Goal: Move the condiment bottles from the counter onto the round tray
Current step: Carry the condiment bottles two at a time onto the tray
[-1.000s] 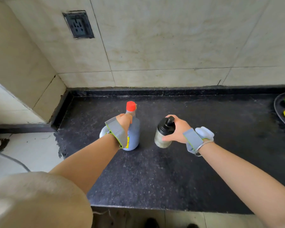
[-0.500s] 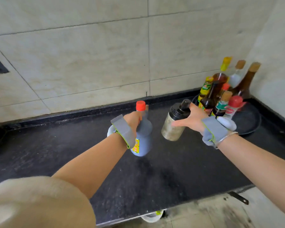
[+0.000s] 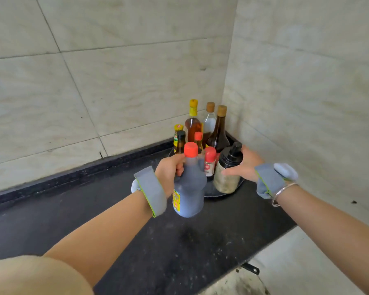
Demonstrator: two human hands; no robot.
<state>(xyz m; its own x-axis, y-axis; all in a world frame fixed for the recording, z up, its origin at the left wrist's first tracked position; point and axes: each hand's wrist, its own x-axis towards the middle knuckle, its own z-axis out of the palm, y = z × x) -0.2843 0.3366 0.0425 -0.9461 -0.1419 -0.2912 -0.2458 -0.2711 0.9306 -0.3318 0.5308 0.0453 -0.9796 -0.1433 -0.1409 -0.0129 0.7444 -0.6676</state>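
Note:
My left hand [image 3: 169,172] grips the neck of a dark sauce bottle [image 3: 190,188] with a red cap and yellow label, held above the black counter [image 3: 136,241] just in front of the round tray [image 3: 213,193]. My right hand [image 3: 244,167] wraps around a cloudy dispenser bottle [image 3: 227,172] with a black pump top, which sits at the tray's near right rim; whether it rests on the tray I cannot tell. Several condiment bottles [image 3: 202,133] stand packed on the tray in the corner.
Tiled walls [image 3: 296,92] meet in a corner right behind the tray. The counter's front edge [image 3: 254,258] runs diagonally at lower right, with pale floor below. Both wrists wear grey straps, the right one also a metal bangle [image 3: 283,192].
Both hands carried their bottles right along the counter toward the corner. The tray, at the far right before, is now directly ahead, and the dispenser bottle has reached its rim.

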